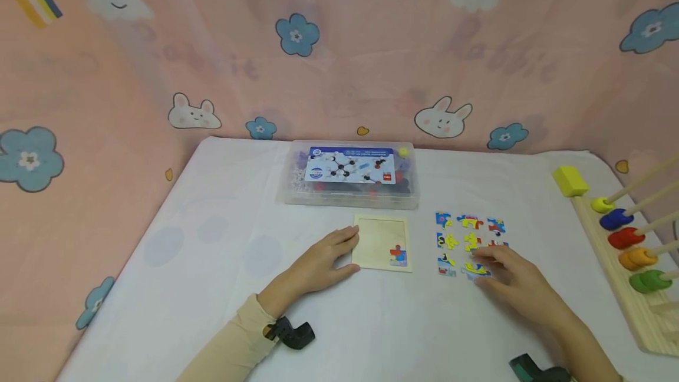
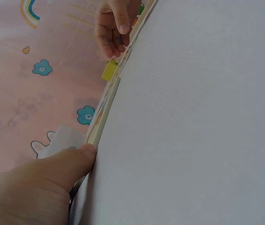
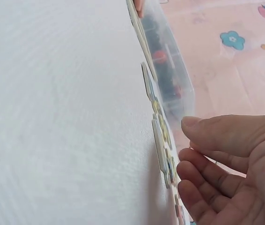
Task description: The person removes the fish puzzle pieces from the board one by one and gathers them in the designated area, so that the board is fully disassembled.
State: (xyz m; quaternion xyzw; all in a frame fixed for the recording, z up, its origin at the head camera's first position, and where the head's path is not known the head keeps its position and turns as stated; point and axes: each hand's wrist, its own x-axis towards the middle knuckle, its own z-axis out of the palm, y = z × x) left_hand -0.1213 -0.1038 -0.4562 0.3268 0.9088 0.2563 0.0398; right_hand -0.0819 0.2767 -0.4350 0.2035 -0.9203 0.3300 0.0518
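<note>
A shallow wooden puzzle tray (image 1: pixel 375 241) lies flat on the white cloth, with one jigsaw piece (image 1: pixel 399 257) in its lower right corner. My left hand (image 1: pixel 318 265) rests against the tray's left edge, fingers near the upper part and thumb (image 2: pixel 83 157) by the lower corner. Right of the tray, several loose jigsaw pieces (image 1: pixel 447 241) are laid out in rows. Over their lower right part hovers my right hand (image 1: pixel 522 285), its fingers loosely bent. In the right wrist view a gap shows between thumb (image 3: pixel 202 133) and fingertips, with nothing held. Part of the right column of pieces is hidden beneath this hand.
Behind the tray stands a clear plastic box (image 1: pixel 350 194) with a molecule-picture label. At the right edge lies a wooden frame (image 1: pixel 610 270) with pegs and coloured beads, a yellow block (image 1: pixel 570 181) at its far end. A pink patterned cloth (image 1: pixel 350 75) hangs behind.
</note>
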